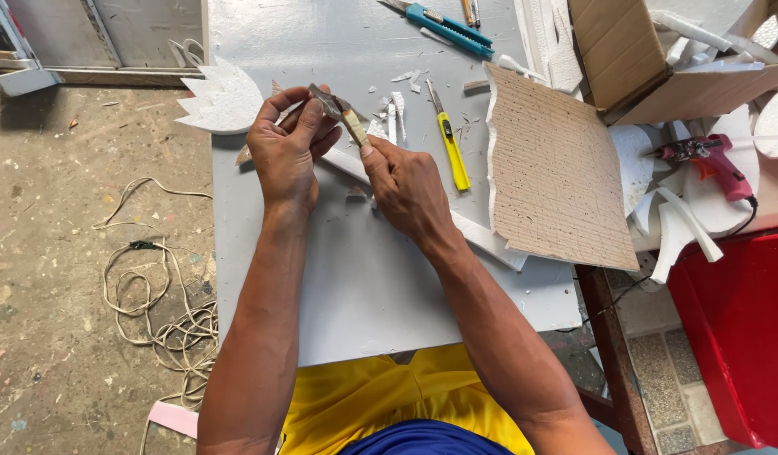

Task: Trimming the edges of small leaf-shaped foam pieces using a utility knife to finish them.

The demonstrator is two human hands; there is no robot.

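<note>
Working over a grey painted tabletop (321, 303), the left hand (286, 152) and right hand (406, 190) meet near its far middle. The left hand's fingers are curled together, pinching a small flat foam piece (275, 91) and the metal end of a tool (328, 103). The right hand is pressed closed around the tool's pale handle (353, 128), thumb laid along it.

A long white foam strip (481, 238) lies on the tabletop under the right hand and runs toward the near right. A white foam leaf shape (222, 99), with pointed lobes, overhangs the left edge. White foam scraps (393, 114) are scattered just beyond the hands.

A yellow cutter (450, 143) lies just right of the hands; a teal cutter (448, 27) lies at the far edge. A brown, rough-textured sheet (553, 173) with a wavy left edge covers the right side. An open cardboard box (616, 46), plain brown, sits at the far right with white foam pieces inside. A pink glue gun (713, 160) rests on white foam offcuts beside a red box (743, 337). A pale cord (161, 312) lies coiled on the concrete floor (52, 253) at left.
</note>
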